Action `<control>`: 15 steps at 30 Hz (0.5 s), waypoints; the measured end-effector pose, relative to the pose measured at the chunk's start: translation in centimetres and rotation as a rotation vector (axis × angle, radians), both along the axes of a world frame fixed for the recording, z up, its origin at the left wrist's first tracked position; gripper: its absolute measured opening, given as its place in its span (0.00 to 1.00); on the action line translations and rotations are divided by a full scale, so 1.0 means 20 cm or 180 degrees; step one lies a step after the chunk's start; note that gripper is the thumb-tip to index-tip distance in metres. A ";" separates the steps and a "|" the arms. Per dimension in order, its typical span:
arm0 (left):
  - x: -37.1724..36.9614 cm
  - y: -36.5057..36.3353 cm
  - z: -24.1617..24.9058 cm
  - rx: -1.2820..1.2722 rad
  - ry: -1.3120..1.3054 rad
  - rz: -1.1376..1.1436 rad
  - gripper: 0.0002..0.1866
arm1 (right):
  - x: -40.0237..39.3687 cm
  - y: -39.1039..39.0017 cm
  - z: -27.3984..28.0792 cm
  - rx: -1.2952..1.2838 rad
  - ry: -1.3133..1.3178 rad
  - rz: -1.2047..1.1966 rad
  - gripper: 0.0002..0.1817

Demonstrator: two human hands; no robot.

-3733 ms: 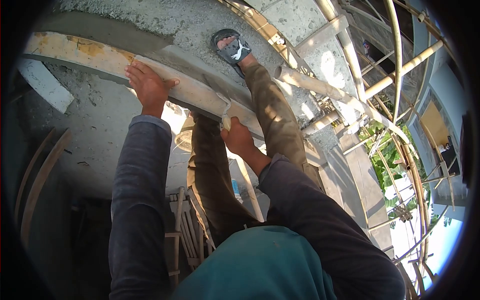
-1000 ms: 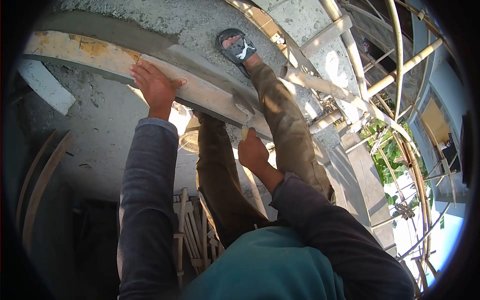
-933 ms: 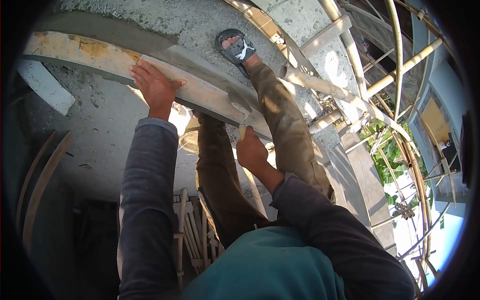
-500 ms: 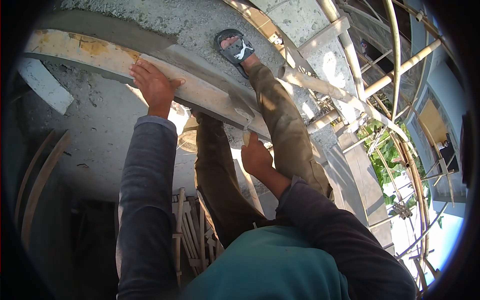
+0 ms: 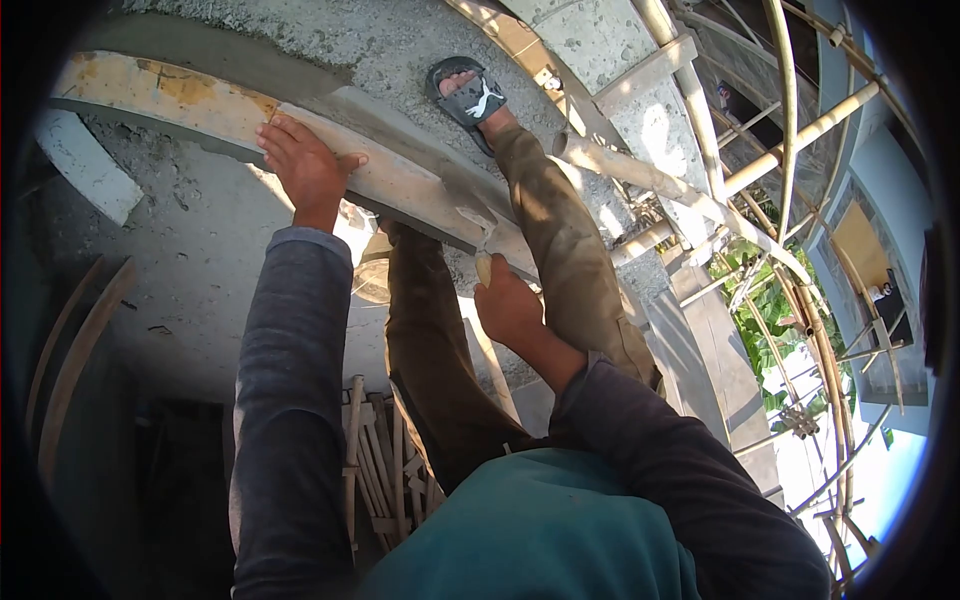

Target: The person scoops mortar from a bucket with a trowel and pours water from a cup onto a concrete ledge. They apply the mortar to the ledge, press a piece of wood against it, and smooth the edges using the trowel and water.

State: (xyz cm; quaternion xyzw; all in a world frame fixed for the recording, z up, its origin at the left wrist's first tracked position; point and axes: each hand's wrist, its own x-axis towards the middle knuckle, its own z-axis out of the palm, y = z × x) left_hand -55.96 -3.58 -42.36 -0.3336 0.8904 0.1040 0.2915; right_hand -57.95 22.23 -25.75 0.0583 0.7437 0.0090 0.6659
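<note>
My left hand (image 5: 305, 170) lies flat on the curved wooden board (image 5: 400, 185), fingers spread over its upper edge and thumb pointing along it, pressing rather than gripping, so nothing is closed inside that hand. Further along the same board, toward my bent leg, my right hand (image 5: 508, 303) is wrapped tight around the pale handle of a trowel (image 5: 478, 232), and the trowel's blade (grey with wet mortar) rests against the board's face just above my knuckles. A smooth band of fresh grey mortar (image 5: 400, 115) runs along the far side of the board, from my left fingertips toward the trowel. Beyond that band, on the rough concrete slab (image 5: 380, 40), stands my foot in a grey sandal (image 5: 465, 95), well past the board from my hands. On the near side of the board my trouser legs hang down, and under them lies a bundle of bamboo sticks (image 5: 385, 460). Off the board's trowel end, bamboo scaffolding poles (image 5: 690, 195) cross one another, with green leaves (image 5: 765, 315) showing behind them.
</note>
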 end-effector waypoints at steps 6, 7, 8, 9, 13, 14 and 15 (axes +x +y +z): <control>-0.01 0.00 0.00 -0.0027 -0.0057 0.0024 0.75 | -0.02 0.03 0.02 0.0121 -0.0126 0.0063 0.29; -0.01 0.00 0.00 -0.0015 -0.0064 0.0029 0.75 | -0.02 0.03 0.02 0.0121 -0.0120 0.0091 0.29; -0.01 0.00 0.00 0.0012 -0.0075 0.0064 0.75 | -0.02 0.02 0.02 0.0136 -0.0122 0.0097 0.29; -0.01 0.00 0.01 0.0040 -0.0089 0.0098 0.75 | -0.02 -0.01 0.02 0.0027 -0.0055 0.0073 0.29; -0.02 -0.01 0.01 0.0040 -0.0088 0.0059 0.75 | 0.00 -0.02 0.00 -0.0171 0.0062 -0.0016 0.31; -0.01 -0.01 0.00 0.0019 -0.0055 0.0048 0.75 | -0.01 0.00 0.01 -0.0180 0.0081 -0.0007 0.31; -0.01 0.00 0.00 0.0015 -0.0023 0.0039 0.75 | -0.01 0.02 0.02 -0.0176 0.0002 -0.0107 0.31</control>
